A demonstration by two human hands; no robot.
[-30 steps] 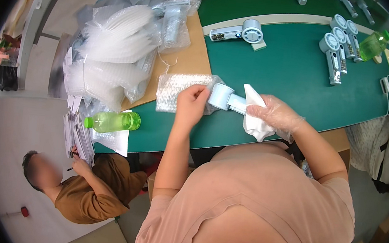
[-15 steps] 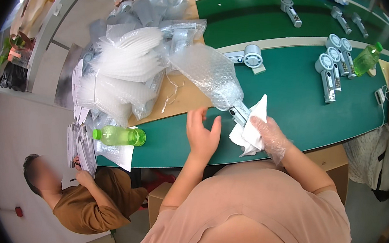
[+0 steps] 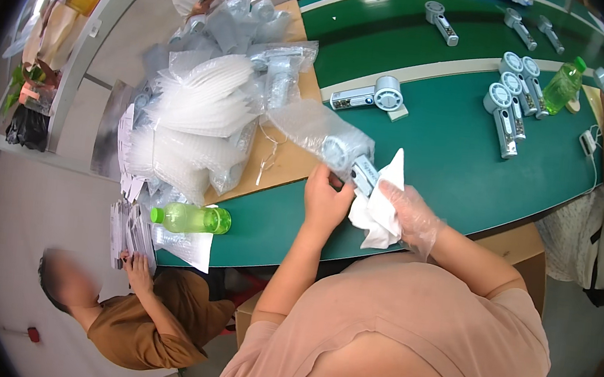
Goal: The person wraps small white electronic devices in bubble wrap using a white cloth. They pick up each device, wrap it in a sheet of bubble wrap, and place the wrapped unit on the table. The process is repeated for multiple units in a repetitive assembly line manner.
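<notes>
Pale-blue, round-headed handheld fans (image 3: pixel 499 98) are counted: four clustered, three farther back, one alone, plus one half-bagged fan (image 3: pixel 366 176) in clear bubble wrap (image 3: pixel 322 129). Two translucent green plastic bottles (image 3: pixel 181 217) and one white cloth (image 3: pixel 381 214) are seen.

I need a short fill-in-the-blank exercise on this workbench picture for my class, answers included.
The person's hand in a clear plastic glove is the ____ one.
Along with the pale-blue handheld fan, that hand holds a crumpled cloth coloured ____.
The capped green plastic bottle on the left lies on its ____.
Missing words: right; white; side.
</notes>
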